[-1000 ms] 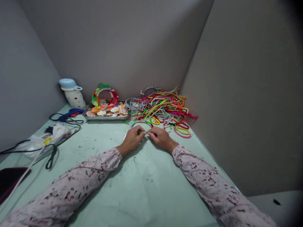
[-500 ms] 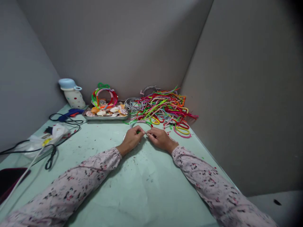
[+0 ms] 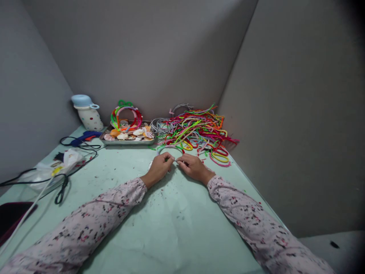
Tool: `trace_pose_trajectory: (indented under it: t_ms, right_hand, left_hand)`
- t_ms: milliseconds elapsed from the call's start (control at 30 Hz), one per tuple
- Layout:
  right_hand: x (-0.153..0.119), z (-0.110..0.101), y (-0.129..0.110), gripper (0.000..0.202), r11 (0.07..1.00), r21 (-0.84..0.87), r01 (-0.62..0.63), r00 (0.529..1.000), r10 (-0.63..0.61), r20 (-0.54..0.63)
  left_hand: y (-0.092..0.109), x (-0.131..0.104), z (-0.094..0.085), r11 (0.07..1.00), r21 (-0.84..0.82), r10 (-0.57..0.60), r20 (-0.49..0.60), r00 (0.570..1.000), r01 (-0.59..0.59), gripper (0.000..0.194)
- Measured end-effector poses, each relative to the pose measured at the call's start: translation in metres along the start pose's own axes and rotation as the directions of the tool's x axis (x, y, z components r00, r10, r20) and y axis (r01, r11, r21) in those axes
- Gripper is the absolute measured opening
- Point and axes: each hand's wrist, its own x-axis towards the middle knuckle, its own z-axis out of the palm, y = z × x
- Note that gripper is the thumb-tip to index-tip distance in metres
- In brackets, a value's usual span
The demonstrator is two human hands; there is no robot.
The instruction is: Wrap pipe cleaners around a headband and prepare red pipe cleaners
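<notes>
At the left hand [image 3: 159,166], fingertips have been drawn back slightly since the first frame and are pinched, apparently on the multicoloured hoop [image 3: 171,146], which is seen arching just beyond, its near side concealed. By the right hand [image 3: 194,166], an indistinct part of it is seemingly likewise pinched.

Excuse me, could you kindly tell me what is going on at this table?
A person is working on a colourful ring: the left hand and right hand are close together at its near side, fingertips pinched. Just what lies between them is too small to make out. Beyond the hands, more rings stand in a tray with shells, and a tangled heap of fuzzy strips lies to the right of it.
</notes>
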Motion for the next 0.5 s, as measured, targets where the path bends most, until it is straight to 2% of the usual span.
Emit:
trace_pose_trajectory:
  t_ms: [300,500]
  right_hand:
    - [0.0001,-0.0008,-0.0017,0.017,0.999,-0.044,0.033,0.998,-0.031,0.046]
    - [0.0006,0.0006,0.0011,0.016,0.999,0.013,-0.029,0.999,0.03,-0.015]
  left_hand:
    - [-0.0016,0.0043,0.0021,0.996,0.009,-0.085,0.01,0.996,0.085,0.017]
    - [0.0029,-0.0008,0.0012,0.998,-0.056,-0.019,0.01,1.0,0.02,0.025]
